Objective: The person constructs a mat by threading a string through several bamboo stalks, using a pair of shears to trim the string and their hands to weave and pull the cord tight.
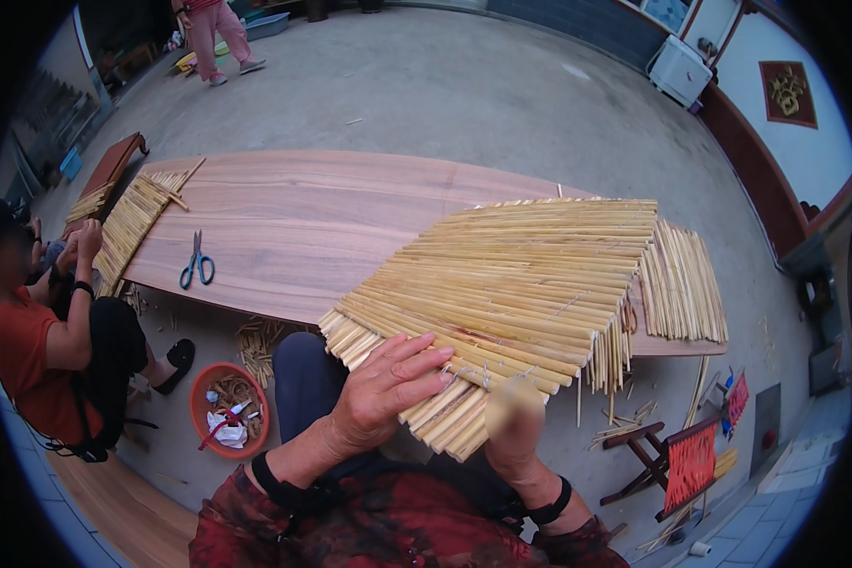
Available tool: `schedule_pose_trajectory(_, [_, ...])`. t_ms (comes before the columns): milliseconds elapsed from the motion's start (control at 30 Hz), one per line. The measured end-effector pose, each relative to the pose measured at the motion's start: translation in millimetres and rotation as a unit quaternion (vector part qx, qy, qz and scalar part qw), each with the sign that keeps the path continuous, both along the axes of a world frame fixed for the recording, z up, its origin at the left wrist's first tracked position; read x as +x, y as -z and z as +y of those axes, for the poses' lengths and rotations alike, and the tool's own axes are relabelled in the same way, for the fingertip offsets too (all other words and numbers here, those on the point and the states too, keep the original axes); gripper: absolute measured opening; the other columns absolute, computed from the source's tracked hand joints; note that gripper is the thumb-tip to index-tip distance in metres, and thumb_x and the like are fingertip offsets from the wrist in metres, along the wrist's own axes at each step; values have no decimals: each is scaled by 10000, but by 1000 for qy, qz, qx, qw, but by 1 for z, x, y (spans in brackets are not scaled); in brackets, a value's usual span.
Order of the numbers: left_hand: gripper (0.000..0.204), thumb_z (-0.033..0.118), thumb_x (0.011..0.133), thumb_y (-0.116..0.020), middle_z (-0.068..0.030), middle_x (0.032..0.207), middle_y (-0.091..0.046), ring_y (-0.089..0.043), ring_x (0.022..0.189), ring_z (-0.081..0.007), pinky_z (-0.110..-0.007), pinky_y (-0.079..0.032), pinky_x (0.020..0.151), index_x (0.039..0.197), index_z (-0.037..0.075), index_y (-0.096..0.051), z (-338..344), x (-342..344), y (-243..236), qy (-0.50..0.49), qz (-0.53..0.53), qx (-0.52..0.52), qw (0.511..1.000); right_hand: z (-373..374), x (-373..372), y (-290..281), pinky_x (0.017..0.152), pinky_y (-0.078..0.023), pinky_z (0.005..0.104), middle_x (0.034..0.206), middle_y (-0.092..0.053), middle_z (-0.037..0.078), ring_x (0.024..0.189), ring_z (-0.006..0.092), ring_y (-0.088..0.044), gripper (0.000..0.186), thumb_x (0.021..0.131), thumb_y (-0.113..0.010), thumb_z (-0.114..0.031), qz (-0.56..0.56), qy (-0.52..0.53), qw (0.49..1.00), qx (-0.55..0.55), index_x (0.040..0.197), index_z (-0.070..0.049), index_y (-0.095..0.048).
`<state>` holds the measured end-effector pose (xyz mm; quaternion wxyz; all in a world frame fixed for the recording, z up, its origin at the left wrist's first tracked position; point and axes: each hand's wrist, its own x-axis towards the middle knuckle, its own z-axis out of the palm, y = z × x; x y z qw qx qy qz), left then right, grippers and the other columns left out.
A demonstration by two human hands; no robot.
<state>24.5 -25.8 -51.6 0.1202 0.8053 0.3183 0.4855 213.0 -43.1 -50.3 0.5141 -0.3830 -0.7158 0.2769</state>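
Note:
A mat of straw-coloured stalks (502, 275), laid side by side and tied with thin thread, slants from the wooden table (303, 204) toward my lap. On its near part my left hand (388, 390) lies with its fingers stretched out over the stalks and a line of stitching. My right hand (515, 437) is at the mat's near edge, to the right of the left one. A blurred patch covers its fingers, so their grip does not show. Shorter stalks (450, 414) stick out at the edge between the two hands.
Scissors (197, 261) and another stalk mat (137, 222) lie at the table's left, beside a seated co-worker (47, 350). An orange basin (229, 409) with scraps stands on the floor. A second mat (682, 284) and a red folding stool (688, 467) are at right.

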Motion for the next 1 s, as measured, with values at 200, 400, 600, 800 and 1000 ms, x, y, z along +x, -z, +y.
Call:
schedule_pose_trajectory(200, [319,27,727,-500,-117,1124,-558,-526,1049,-333,-456,-400,858,1032,87,-573,1,1,1,-5,-15,-2,1000,2,1,9,887,-390,302,1088,-567,79,1022,165,-516,288,824,-453,45,73,-39,993,-82,1089,-13,-551])
schedule_pose_trajectory(400, [305,48,741,-498,-120,1121,-560,-529,1044,-333,-450,-403,859,1034,90,-573,0,-1,1,-8,-20,-2,1000,3,4,2,886,-390,298,1090,-567,78,1022,163,-516,292,828,-452,43,50,-46,993,-100,1099,-12,-547])
schedule_pose_trajectory(600, [299,47,739,-510,-126,1118,-560,-533,1038,-335,-450,-399,869,1028,88,-575,1,2,3,-11,-18,1,1000,-1,2,2,868,-399,278,1058,-582,73,987,143,-526,267,842,-460,22,71,-44,986,-143,1095,0,-543])
schedule_pose_trajectory(800, [274,31,745,-535,-141,1097,-570,-531,1043,-331,-443,-393,890,1013,74,-578,2,2,5,-20,-39,8,999,-1,-5,-8,867,-396,278,1076,-571,105,1004,176,-524,287,836,-445,11,83,-54,980,-173,1112,8,-525])
schedule_pose_trajectory(1000, [274,12,738,-554,-161,1090,-570,-528,1045,-340,-433,-387,914,1007,61,-576,8,1,-5,-12,-46,7,999,3,-9,-19,813,-424,282,1044,-578,129,937,216,-563,288,830,-445,3,117,-68,965,-226,1108,8,-521])
